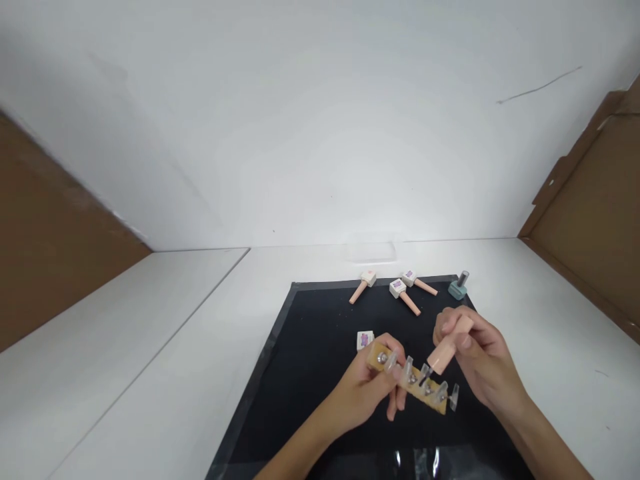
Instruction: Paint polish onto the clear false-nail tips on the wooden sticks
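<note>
My left hand [370,383] is closed round a yellowish bar [420,393] that carries several clear nail tips [408,369] on small metal balls. The bar slants down to the right above the black mat. Between the fingers of my right hand [480,353] is a pink brush cap [450,345], its dark brush pointing down-left at one of the middle nail tips. Whether the bristles touch that tip cannot be made out. Just behind my left hand a white square bottle [365,340] with a purple mark stands on the mat.
Three white bottles with pink caps [369,278] [398,288] [409,277] lie at the back of the black mat [310,333]. A green bottle [457,289] stands at its back right corner. Behind is a clear tray [373,252]; brown cardboard [590,213] flanks both sides.
</note>
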A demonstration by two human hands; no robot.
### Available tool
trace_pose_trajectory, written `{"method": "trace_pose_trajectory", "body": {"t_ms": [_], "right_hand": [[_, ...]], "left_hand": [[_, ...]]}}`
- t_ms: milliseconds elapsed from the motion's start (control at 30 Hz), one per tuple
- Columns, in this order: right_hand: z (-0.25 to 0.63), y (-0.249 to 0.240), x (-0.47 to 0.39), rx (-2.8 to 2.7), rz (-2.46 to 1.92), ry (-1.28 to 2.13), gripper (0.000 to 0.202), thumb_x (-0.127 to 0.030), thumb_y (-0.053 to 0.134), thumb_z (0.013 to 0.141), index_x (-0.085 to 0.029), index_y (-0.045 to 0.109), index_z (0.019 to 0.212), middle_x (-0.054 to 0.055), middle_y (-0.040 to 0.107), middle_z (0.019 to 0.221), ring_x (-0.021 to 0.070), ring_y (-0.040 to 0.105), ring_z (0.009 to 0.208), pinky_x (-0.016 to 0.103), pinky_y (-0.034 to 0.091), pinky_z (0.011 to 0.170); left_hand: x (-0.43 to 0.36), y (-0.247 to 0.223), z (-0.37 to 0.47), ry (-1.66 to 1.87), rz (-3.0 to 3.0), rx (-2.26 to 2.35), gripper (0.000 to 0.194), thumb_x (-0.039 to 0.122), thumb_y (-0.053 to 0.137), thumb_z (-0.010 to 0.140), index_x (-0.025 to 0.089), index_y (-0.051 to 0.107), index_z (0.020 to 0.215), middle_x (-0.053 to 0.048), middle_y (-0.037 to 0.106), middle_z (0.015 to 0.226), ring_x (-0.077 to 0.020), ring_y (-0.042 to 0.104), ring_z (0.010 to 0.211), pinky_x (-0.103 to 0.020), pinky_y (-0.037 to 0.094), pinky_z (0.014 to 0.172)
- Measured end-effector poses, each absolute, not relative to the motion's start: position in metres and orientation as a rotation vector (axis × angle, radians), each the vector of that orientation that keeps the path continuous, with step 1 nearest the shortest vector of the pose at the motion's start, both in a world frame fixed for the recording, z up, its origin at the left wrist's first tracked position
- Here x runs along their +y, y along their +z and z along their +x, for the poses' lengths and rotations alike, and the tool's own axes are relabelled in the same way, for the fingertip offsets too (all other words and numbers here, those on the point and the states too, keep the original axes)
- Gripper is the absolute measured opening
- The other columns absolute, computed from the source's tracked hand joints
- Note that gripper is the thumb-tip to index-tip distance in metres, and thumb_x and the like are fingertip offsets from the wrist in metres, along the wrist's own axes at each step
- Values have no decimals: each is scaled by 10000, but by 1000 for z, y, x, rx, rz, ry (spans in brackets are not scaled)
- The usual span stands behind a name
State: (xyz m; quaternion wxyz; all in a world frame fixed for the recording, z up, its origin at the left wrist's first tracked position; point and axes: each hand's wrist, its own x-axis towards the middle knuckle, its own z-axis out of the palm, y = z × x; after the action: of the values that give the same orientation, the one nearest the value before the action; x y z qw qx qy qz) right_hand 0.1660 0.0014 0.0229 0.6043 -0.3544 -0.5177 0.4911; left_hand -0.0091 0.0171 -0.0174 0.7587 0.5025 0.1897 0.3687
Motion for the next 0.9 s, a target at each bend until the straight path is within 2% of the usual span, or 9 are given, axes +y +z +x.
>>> {"method": "trace_pose_trajectory", "body": {"t_ms": [367,633,900], "right_hand": [[159,25,-5,-1413,-856,780,255,-486,676,789,-236,640,755,-13,540,611,132,488,546,222,401,489],[159,22,-4,-1567,-734,607,139,-400,673,820,-262,666,833,-3,552,603,145,475,527,254,371,459],[157,28,-4,-1666,-670,404,111,-369,632,858,-266,668,872,-7,533,537,155,478,472,282,392,422]], "left_hand": [[14,-10,-9,808,1189,544,421,574,601,778,198,412,760,55,516,542,-50,457,413,-146,391,397],[14,-11,-9,801,1210,609,441,603,594,762,203,408,752,58,491,541,-60,453,426,-163,402,404],[14,-13,-10,803,1230,633,436,605,590,764,205,414,762,56,499,535,-62,446,420,-161,376,396]]}}
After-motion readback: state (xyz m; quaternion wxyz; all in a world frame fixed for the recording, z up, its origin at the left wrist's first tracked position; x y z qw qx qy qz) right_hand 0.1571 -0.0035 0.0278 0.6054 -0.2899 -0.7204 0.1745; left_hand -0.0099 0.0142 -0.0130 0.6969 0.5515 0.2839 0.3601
